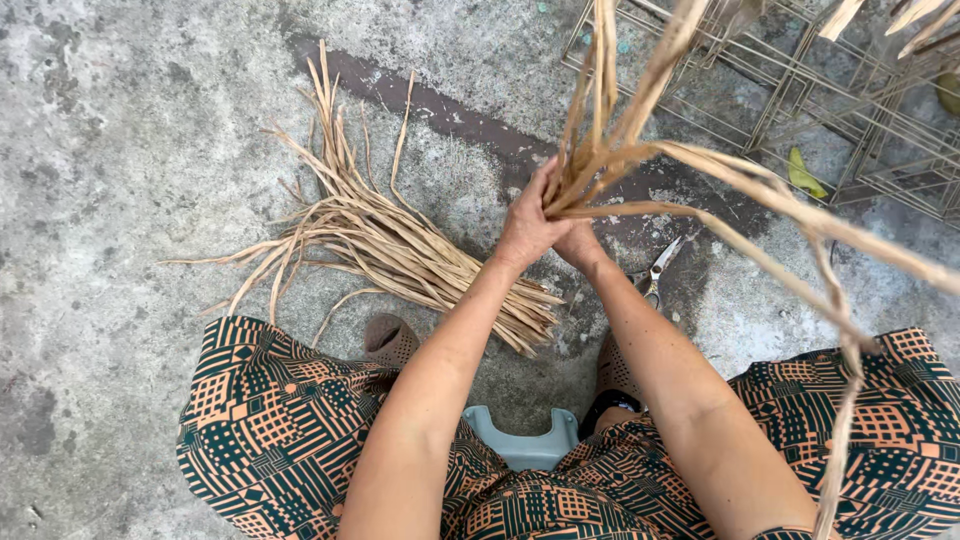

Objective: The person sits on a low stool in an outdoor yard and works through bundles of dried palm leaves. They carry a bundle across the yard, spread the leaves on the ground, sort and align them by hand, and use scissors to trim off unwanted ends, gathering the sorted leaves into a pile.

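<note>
Patterned skirt [270,420] nearest; left hand [527,228] and right hand [578,243] clamped together on dried straw strands [640,150] fanning upward; best kept pinched tight at the crossing; loose straw bundle [400,250] on concrete floor [110,150]; scissors [655,272] beside.

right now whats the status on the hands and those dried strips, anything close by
Left hand and right hand both clamped on fan of dried strips. Loose bundle on concrete beside left hand. Scissors on ground by right wrist.
</note>
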{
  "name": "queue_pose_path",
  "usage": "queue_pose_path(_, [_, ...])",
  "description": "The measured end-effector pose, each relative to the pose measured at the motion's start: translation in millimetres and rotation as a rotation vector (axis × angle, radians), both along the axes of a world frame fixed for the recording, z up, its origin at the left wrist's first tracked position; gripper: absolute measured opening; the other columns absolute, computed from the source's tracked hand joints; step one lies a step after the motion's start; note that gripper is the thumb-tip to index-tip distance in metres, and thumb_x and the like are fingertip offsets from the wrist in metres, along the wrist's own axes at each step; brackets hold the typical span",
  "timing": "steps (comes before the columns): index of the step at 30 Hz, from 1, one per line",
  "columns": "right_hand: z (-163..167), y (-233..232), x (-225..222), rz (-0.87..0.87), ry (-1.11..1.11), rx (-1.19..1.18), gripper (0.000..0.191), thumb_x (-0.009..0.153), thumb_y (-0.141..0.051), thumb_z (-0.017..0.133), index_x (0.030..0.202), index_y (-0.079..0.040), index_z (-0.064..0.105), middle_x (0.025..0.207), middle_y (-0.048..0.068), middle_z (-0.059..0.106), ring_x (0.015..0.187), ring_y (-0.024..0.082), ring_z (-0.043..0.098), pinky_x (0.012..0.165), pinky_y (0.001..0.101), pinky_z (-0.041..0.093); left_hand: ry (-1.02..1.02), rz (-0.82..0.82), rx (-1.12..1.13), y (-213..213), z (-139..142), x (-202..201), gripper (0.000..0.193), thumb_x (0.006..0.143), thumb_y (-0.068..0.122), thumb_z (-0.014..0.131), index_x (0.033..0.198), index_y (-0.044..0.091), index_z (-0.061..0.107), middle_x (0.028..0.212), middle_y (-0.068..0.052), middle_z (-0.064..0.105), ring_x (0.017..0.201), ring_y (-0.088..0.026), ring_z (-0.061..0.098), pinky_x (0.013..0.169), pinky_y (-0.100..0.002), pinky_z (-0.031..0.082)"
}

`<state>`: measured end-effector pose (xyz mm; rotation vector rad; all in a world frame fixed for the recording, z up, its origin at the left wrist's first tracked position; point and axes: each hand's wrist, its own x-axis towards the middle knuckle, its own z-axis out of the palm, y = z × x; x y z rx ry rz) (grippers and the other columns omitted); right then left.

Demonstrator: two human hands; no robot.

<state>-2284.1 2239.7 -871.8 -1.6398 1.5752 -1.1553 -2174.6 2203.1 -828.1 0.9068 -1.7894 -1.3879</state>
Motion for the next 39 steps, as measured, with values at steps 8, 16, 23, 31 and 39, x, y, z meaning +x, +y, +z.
queue_pose_path(8, [7, -11, 1, -0.019, 0.107, 0.364, 0.031, 0.091, -0.011, 0.077, 0.119, -0.005, 0.067, 0.114, 0.011, 0.073, 0.107, 0.021, 0.068, 0.095, 0.0379, 0.057, -0.238, 0.113, 0.135, -15, 0, 0, 0.057, 0.08, 0.028, 0.085, 0.129, 0.012, 0.063, 0.114, -0.009, 0.073, 0.104, -0.022, 0.072, 0.093, -0.039, 0.059])
queue_pose_path(16, [141, -38, -8, 0.208, -0.159, 0.304, 0.057, 0.077, -0.016, 0.089, 0.123, 0.0, 0.06, 0.1, 0.007, 0.071, 0.088, 0.019, 0.07, 0.079, 0.0351, 0.059, 0.705, 0.193, 0.508, -93, 116, 20, 0.04, 0.086, 0.012, 0.076, 0.12, -0.002, 0.06, 0.087, -0.013, 0.072, 0.077, -0.021, 0.073, 0.073, -0.037, 0.062])
queue_pose_path(23, [231, -21, 6, 0.321, -0.307, 0.519, 0.046, 0.085, -0.018, 0.081, 0.117, 0.005, 0.057, 0.091, 0.009, 0.07, 0.072, 0.016, 0.07, 0.066, 0.0325, 0.061, 0.499, 0.068, 0.416, -58, 176, 46, 0.041, 0.091, 0.024, 0.079, 0.12, -0.001, 0.064, 0.094, -0.01, 0.073, 0.086, -0.021, 0.073, 0.078, -0.032, 0.065])
queue_pose_path(31, [244, 28, 7, 0.38, -0.506, 0.274, 0.06, 0.096, -0.041, 0.064, 0.14, -0.004, 0.051, 0.116, 0.005, 0.071, 0.107, 0.014, 0.067, 0.096, 0.0334, 0.054, 0.8, -0.056, 0.555, -54, 197, 72, 0.044, 0.086, 0.021, 0.083, 0.119, 0.003, 0.06, 0.093, -0.011, 0.069, 0.086, -0.024, 0.075, 0.082, -0.041, 0.067])
queue_pose_path(39, [233, 48, -8, -0.32, -0.848, 0.06, 0.075, 0.104, -0.064, 0.038, 0.146, -0.003, 0.049, 0.131, 0.011, 0.065, 0.126, 0.025, 0.06, 0.111, 0.0476, 0.044, 1.018, 0.048, 0.375, -71, 227, 106, 0.056, 0.087, 0.013, 0.082, 0.134, 0.008, 0.053, 0.099, -0.008, 0.068, 0.089, -0.021, 0.072, 0.084, -0.045, 0.067])
